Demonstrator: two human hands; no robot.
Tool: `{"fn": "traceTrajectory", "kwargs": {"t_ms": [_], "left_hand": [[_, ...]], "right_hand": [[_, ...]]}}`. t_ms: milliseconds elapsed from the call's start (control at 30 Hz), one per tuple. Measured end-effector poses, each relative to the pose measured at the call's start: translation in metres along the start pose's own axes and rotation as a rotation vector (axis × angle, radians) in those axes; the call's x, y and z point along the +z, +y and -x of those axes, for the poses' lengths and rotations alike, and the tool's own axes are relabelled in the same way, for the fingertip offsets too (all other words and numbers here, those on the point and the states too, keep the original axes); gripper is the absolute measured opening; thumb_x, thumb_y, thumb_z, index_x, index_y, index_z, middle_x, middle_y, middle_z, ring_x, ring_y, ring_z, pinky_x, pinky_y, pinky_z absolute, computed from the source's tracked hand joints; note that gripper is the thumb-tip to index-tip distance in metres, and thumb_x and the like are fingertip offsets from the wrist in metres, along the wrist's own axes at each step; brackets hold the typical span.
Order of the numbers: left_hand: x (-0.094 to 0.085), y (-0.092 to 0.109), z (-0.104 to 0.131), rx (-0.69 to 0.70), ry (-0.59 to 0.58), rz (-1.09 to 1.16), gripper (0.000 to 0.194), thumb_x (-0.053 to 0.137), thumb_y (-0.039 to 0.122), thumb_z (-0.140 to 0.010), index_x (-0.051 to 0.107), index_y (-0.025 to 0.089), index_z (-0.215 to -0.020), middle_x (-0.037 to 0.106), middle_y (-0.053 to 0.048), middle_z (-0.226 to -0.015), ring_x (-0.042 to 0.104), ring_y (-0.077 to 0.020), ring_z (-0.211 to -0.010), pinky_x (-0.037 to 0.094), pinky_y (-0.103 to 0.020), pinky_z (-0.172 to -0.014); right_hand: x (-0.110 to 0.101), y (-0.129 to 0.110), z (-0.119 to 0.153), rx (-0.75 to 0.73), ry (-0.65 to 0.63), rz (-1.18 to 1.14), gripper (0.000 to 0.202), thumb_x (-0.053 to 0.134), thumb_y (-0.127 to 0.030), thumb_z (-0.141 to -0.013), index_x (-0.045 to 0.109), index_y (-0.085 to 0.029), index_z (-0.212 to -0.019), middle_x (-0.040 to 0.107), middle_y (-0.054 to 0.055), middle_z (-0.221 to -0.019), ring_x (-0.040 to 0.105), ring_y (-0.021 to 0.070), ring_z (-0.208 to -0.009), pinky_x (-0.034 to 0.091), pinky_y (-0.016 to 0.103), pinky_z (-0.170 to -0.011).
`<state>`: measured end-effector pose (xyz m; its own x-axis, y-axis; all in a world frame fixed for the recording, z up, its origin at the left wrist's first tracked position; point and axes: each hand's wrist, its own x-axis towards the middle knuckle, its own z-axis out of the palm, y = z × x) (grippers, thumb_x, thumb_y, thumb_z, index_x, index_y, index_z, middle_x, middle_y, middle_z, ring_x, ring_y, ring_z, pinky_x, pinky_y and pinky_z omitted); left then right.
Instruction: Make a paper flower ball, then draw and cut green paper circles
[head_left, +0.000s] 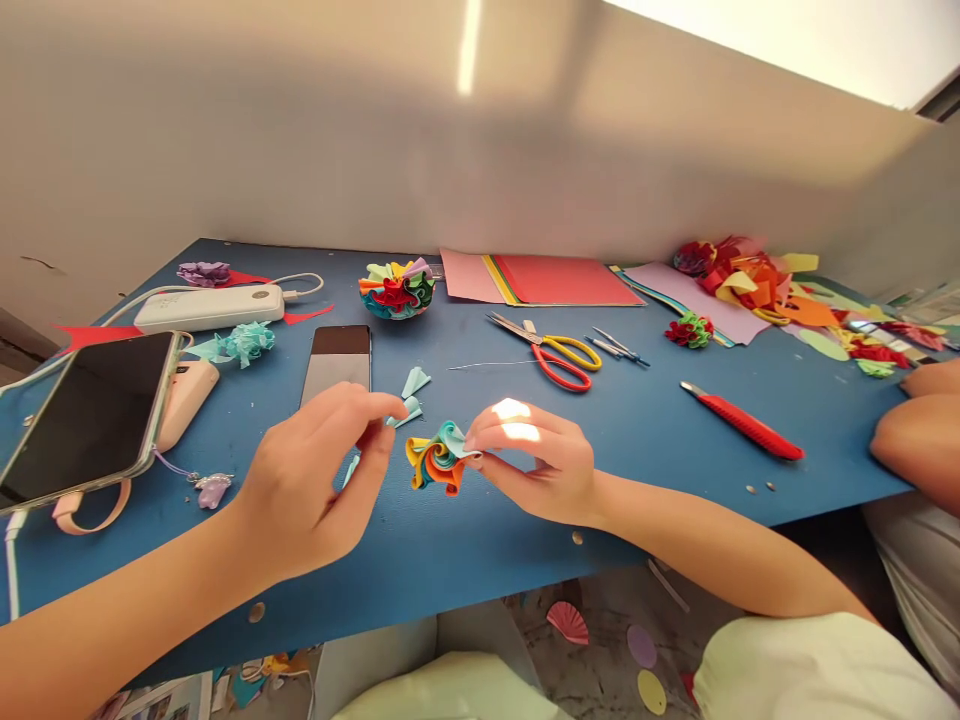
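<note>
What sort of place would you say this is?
Probably a shared papercraft workspace: the blue table holds scissors, a stack of coloured paper and curled-paper flowers, and the right hand grips another colourful paper piece.

The scissors (559, 360) have red and yellow handles.

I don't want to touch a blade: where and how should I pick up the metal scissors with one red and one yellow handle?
Probably by both finger loops, from the near right: the scissors lie flat, loops towards the right, blades pointing far left.
</note>
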<state>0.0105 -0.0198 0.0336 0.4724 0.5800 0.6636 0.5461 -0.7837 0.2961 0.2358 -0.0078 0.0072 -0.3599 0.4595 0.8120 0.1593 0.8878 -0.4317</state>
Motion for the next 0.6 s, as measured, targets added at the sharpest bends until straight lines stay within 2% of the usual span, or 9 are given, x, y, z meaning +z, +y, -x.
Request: {"fn": "traceTrajectory", "kwargs": {"t_ms": [167, 367, 600], "left_hand": [[0.011, -0.01, 0.002, -0.015, -0.14, 0.03, 0.029, 0.048, 0.009, -0.083, 0.051, 0.015, -0.111, 0.054, -0.005, -0.085, 0.052, -0.0158, -0.075, 0.045, -0.027, -0.062], [0.009, -0.009, 0.001, 0.11, -0.118, 0.001, 0.03, 0.051, 0.004, -0.082, 0.054, 0.019, -0.108, 0.058, -0.004, -0.086, 0.053, -0.0145, -0.073, 0.044, -0.025, -0.061], [0.01, -0.015, 0.0, 0.103, -0.215, 0.065, 0.023, 0.047, 0.006, -0.086, 0.059, 0.02, -0.1, 0.056, -0.003, -0.078, 0.051, -0.0125, -0.067, 0.043, -0.024, -0.057]], "right_hand": [[0.001, 0.002, 0.001, 0.043, -0.021, 0.004, 0.012, 0.059, -0.01, -0.083, 0.061, -0.018, -0.091, 0.067, 0.006, -0.078, 0.063, 0.014, -0.073, 0.054, 0.025, -0.062], [0.004, 0.011, 0.004, 0.096, -0.053, -0.015, 0.012, 0.054, -0.01, -0.084, 0.059, -0.018, -0.092, 0.066, 0.005, -0.077, 0.061, 0.0122, -0.069, 0.052, 0.023, -0.058], [0.007, 0.015, 0.007, 0.18, -0.142, -0.035, 0.013, 0.052, -0.011, -0.084, 0.057, -0.018, -0.093, 0.066, 0.004, -0.079, 0.059, 0.0122, -0.071, 0.051, 0.023, -0.058]]}}
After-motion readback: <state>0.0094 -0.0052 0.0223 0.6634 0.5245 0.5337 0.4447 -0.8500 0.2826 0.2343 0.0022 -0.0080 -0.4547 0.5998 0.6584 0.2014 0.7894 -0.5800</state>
